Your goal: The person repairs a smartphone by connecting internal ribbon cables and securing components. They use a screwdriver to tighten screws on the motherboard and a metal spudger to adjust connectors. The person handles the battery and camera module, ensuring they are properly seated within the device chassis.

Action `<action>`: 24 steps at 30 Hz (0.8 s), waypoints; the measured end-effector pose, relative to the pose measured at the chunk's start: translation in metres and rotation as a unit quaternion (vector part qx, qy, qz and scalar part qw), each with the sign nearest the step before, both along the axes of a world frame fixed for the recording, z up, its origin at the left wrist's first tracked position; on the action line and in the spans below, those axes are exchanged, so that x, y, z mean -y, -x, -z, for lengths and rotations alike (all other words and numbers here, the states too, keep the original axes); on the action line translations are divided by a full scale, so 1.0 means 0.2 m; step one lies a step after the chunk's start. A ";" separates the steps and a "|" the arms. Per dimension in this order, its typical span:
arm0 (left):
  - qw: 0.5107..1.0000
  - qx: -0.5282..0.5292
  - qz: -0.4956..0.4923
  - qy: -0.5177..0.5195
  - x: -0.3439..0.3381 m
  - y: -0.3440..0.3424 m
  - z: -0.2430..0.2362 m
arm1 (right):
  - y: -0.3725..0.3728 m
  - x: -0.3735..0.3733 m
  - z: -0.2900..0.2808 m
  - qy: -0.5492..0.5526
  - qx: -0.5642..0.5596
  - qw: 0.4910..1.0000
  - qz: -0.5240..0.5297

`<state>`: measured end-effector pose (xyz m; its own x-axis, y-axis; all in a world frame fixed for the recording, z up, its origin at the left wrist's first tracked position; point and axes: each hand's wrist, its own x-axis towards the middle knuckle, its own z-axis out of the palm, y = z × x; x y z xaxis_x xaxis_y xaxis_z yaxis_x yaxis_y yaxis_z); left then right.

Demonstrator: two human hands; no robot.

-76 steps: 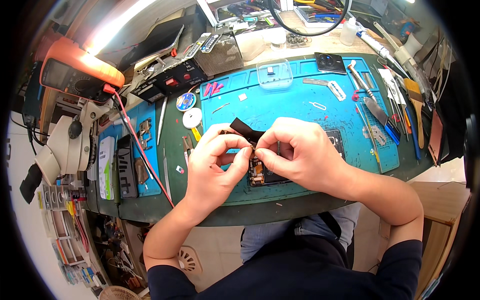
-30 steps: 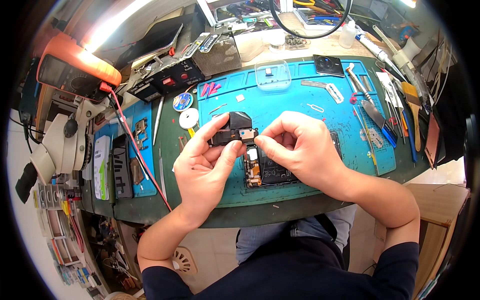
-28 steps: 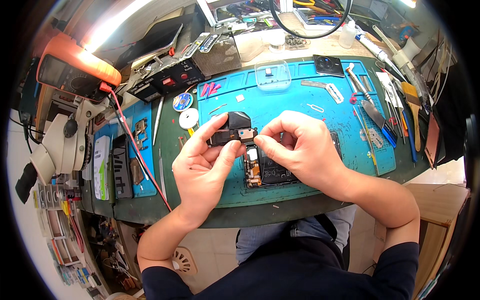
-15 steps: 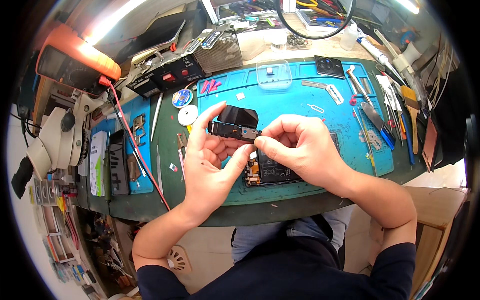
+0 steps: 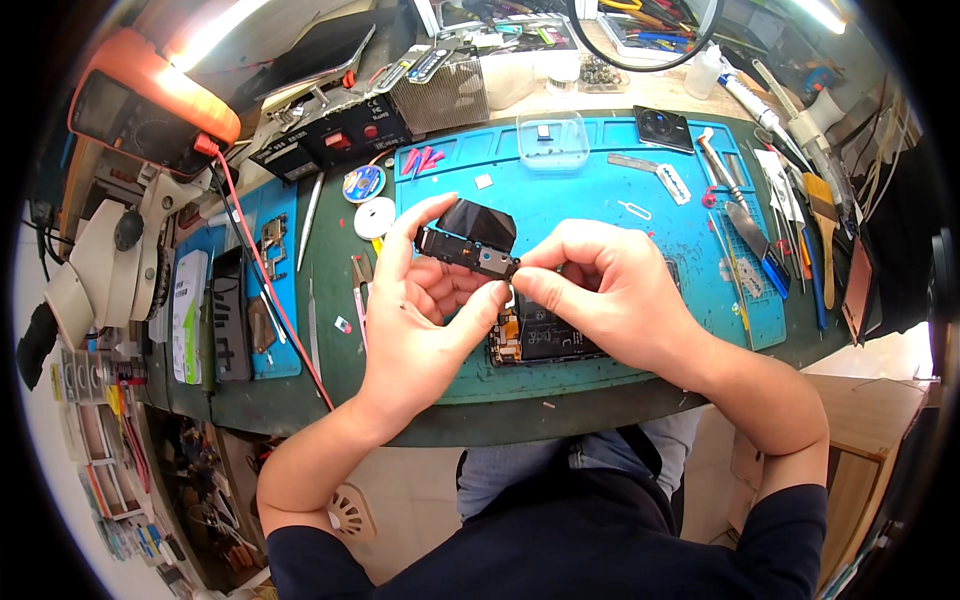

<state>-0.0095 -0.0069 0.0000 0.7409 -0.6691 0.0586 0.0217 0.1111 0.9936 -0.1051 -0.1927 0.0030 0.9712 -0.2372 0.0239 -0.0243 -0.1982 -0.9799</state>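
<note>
My left hand [image 5: 412, 318] holds up a black phone inner cover [image 5: 462, 250], gripped between thumb and fingers. It is a narrow strip with a small silver plate near its right end and a glossy black sheet [image 5: 478, 222] along its upper side. At that right end, the thumb and forefinger of my right hand [image 5: 605, 290] are pinched together on the strip's edge. Whether they also hold something tiny is hidden. Below both hands lies an opened phone [image 5: 545, 338], its black battery and gold-coloured parts showing. My right hand covers part of it.
A blue work mat [image 5: 580, 200] carries a clear plastic box [image 5: 553, 142], a SIM eject pin [image 5: 634, 211], blades [image 5: 672, 184] and a camera-backed panel [image 5: 663, 130]. Tools and a brush [image 5: 823, 205] lie right. Leftward are a solder reel [image 5: 364, 183], a red cable [image 5: 270, 275] and a microscope [image 5: 110, 265].
Both hands stay on the black inner cover, with only a slight shift in its tilt. The whole view has moved a little; nothing has been let go.
</note>
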 end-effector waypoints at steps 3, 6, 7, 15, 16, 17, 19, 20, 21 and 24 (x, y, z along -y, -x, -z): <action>1.000 -0.019 0.005 0.006 0.00 -0.01 0.00 | 0.01 0.00 -0.01 0.019 0.001 1.000 0.003; 1.000 -0.013 0.006 0.010 0.01 -0.01 -0.01 | 0.01 0.01 -0.02 0.032 -0.006 0.999 0.000; 1.000 -0.002 0.005 0.009 0.01 -0.01 -0.01 | 0.01 0.01 -0.02 0.027 -0.010 1.000 0.000; 0.999 0.028 0.005 0.014 0.01 0.00 0.01 | -0.01 0.01 -0.01 -0.023 -0.034 0.999 -0.006; 0.999 0.030 0.003 0.017 0.01 0.01 0.01 | -0.01 0.01 0.00 -0.034 -0.032 0.999 -0.007; 0.999 0.030 0.002 0.021 0.01 0.01 0.01 | -0.01 0.01 0.00 -0.045 -0.031 0.998 -0.008; 0.999 0.020 -0.007 0.024 0.01 0.01 0.01 | -0.01 0.01 0.00 -0.047 -0.029 0.998 -0.013; 1.000 0.014 -0.010 0.026 0.01 0.01 0.01 | -0.01 0.02 0.00 -0.048 -0.028 0.998 -0.014; 1.000 0.008 -0.011 0.024 0.01 0.01 0.01 | -0.01 0.02 0.00 -0.061 -0.025 0.998 -0.015; 1.000 -0.007 -0.014 0.019 0.01 0.01 0.01 | -0.02 0.02 0.01 -0.100 -0.027 0.994 -0.020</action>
